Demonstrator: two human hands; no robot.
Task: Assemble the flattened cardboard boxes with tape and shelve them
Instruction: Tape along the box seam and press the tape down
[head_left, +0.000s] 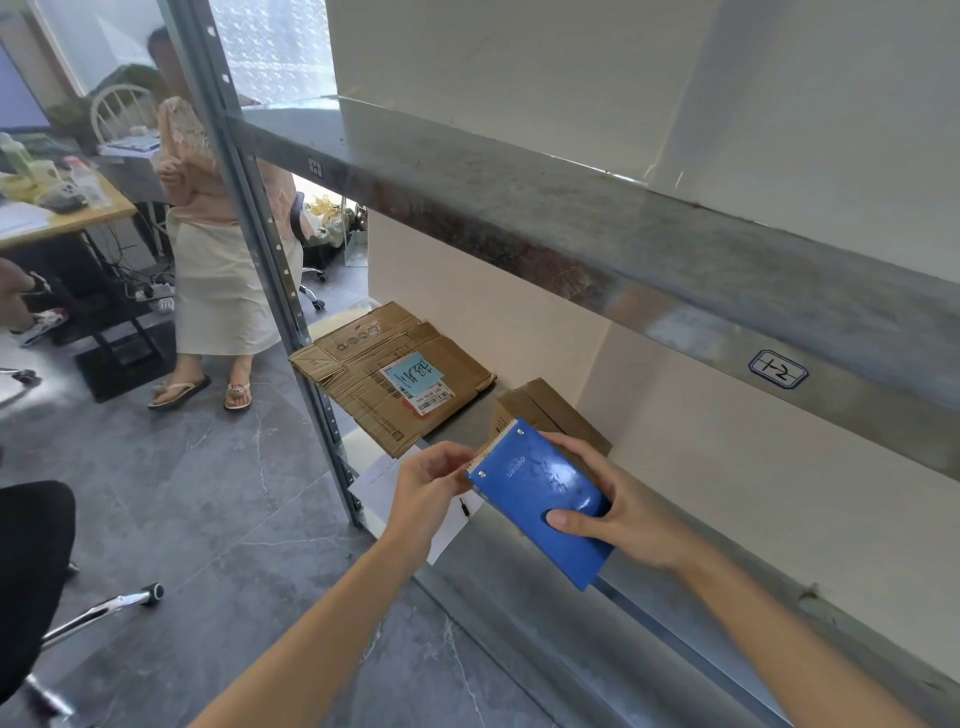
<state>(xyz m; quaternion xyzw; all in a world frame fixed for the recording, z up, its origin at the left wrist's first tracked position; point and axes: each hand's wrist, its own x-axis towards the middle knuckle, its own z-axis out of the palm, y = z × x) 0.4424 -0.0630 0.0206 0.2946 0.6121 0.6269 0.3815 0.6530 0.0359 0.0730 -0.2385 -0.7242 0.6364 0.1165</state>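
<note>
A flattened brown cardboard box (384, 376) with a blue note and a shipping label lies on the lower metal shelf (519, 587). A smaller brown box (550, 408) sits just behind my hands. In front of the shelf I hold a blue receipt pad (540, 499). My right hand (618, 512) grips its lower end, thumb across the cover. My left hand (431, 480) pinches the pad's top left corner by the perforated edge.
The upper steel shelf (623, 249) with a handwritten tag (777, 369) overhangs my hands. A steel upright (270, 244) stands to the left. A person (218, 249) in sandals stands beyond it, near a desk (57, 213). A white paper sheet (382, 480) lies on the lower shelf.
</note>
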